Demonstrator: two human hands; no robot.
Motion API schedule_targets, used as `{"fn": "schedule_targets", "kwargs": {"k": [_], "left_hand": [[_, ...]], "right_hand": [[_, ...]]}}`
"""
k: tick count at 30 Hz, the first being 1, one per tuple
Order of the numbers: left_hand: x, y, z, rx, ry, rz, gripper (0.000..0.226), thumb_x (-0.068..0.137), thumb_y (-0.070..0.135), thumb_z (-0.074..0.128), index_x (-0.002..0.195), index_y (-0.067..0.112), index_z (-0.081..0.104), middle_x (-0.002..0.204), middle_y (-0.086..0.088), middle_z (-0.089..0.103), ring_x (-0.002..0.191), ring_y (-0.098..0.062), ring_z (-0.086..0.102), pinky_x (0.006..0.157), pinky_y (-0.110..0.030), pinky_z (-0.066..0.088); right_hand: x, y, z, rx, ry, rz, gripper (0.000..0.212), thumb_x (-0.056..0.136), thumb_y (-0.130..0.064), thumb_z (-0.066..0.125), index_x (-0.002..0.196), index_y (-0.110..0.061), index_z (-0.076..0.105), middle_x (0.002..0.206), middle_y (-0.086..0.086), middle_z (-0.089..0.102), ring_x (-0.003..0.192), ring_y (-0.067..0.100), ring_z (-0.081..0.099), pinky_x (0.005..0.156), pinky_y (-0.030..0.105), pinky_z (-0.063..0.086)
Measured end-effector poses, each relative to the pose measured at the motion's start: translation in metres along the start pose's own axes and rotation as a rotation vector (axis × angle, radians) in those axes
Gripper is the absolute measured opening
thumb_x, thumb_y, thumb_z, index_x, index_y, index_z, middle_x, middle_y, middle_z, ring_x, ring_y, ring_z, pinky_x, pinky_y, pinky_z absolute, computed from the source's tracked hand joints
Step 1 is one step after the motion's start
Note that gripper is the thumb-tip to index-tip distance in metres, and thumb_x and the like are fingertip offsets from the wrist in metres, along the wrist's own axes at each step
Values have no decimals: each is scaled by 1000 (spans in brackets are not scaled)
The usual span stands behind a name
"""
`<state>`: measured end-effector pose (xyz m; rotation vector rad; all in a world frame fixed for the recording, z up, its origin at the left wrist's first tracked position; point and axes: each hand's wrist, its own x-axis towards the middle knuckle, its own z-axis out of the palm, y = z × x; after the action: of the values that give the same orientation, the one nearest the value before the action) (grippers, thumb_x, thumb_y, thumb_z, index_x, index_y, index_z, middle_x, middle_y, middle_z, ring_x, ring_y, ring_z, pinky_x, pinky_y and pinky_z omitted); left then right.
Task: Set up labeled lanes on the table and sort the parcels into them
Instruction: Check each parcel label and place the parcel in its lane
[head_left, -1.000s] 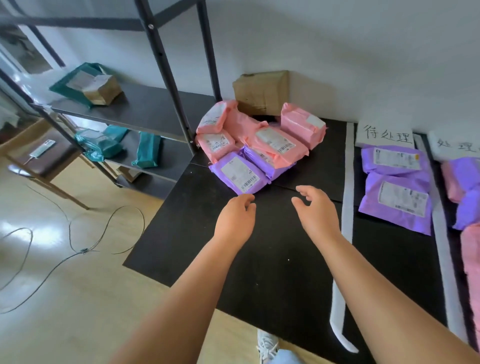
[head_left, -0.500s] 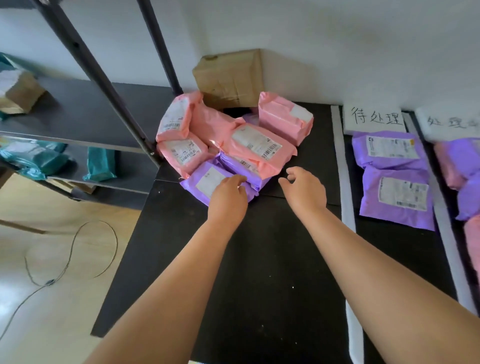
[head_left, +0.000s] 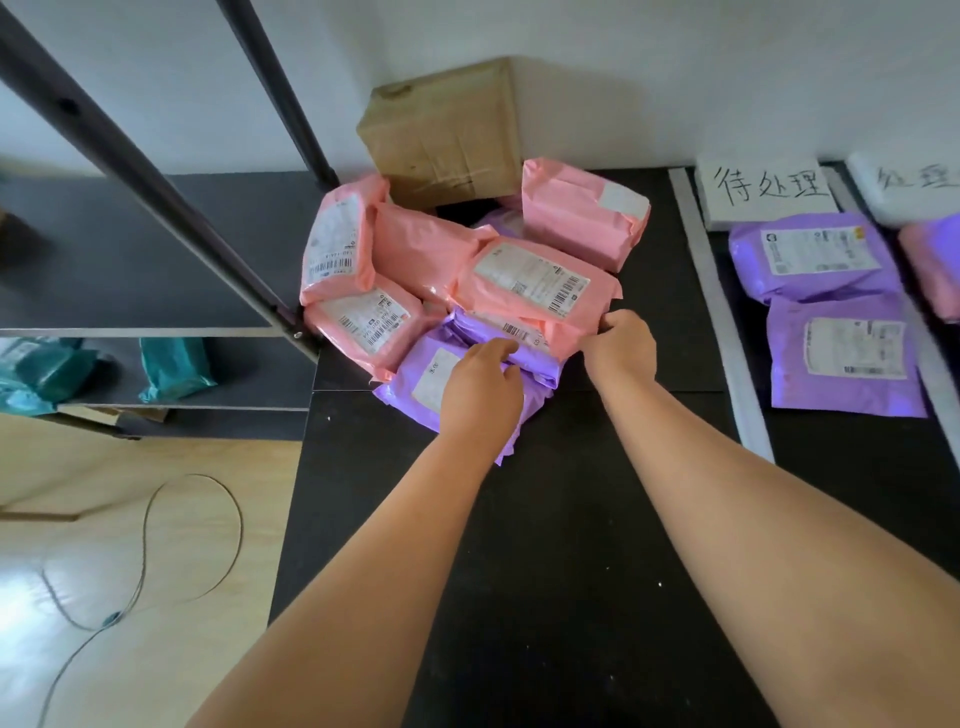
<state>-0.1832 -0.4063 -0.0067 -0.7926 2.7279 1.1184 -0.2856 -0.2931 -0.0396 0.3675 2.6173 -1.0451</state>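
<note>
Sorting step: left hand (head_left: 480, 387) is curling its fingers (head_left: 496, 353) over the front purple plastic mailer (head_left: 431, 376); right hand (head_left: 621, 345) is pinching a corner of the labelled pink plastic mailer (head_left: 530, 283), both heaped on the black surface (head_left: 545, 571). Next, probably: lifting one clear toward a lane.

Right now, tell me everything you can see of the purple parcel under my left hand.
The purple parcel is a glossy, wrinkled plastic mailer with a white label on top. It lies on the table at the pile's near edge. Your left hand rests on it, fingers curled over its far edge. A second purple parcel overlaps its far side; a pink parcel touches its left.
</note>
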Motion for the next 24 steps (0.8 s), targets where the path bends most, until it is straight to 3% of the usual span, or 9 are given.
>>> {"fn": "schedule_targets", "kwargs": {"k": [4, 11, 16, 18, 21, 24], "left_hand": [[2, -1, -12, -16, 15, 39, 36, 99, 10, 46, 133, 16, 58, 130, -4, 61, 114, -22, 60, 94, -32, 48], [-2, 15, -31, -108, 34, 33, 35, 99, 11, 45, 130, 22, 58, 131, 3, 60, 105, -15, 61, 85, -31, 51], [-16, 26, -44, -141, 95, 53, 35, 99, 10, 46, 130, 21, 60, 125, 4, 64, 94, -13, 61, 81, -31, 53], [-21, 31, -49, -162, 105, 64, 35, 98, 11, 49, 129, 22, 60, 128, 6, 63, 101, -11, 59, 85, -26, 48], [-30, 44, -60, -166, 149, 104, 34, 96, 13, 53, 129, 22, 60, 128, 6, 62, 110, -14, 58, 90, -29, 47], [-39, 59, -75, -149, 236, 159, 34, 96, 14, 56, 129, 21, 61, 127, 4, 64, 113, -18, 59, 90, -30, 46]], "right_hand": [[-4, -4, -3, 7, 69, -20, 8, 94, -17, 55, 98, -16, 62, 91, -1, 64, 82, 20, 63, 77, 42, 56], [-13, -4, -36, 65, 173, -120, 14, 92, -17, 58, 92, -23, 70, 89, -6, 67, 85, 19, 63, 86, 46, 53], [-22, -3, -72, 62, 195, -282, 18, 91, -11, 57, 89, -22, 72, 91, -5, 70, 87, 19, 62, 76, 36, 48], [-29, -7, -87, 89, 187, -350, 18, 91, -10, 57, 91, -19, 73, 88, -6, 70, 85, 18, 61, 72, 33, 46], [-41, -13, -108, 140, 204, -449, 18, 90, -11, 60, 91, -21, 75, 79, -16, 65, 87, 17, 65, 82, 43, 52], [-56, -19, -127, 171, 213, -528, 17, 92, -11, 62, 93, -21, 76, 79, -20, 64, 84, 10, 64, 83, 41, 54]]}}
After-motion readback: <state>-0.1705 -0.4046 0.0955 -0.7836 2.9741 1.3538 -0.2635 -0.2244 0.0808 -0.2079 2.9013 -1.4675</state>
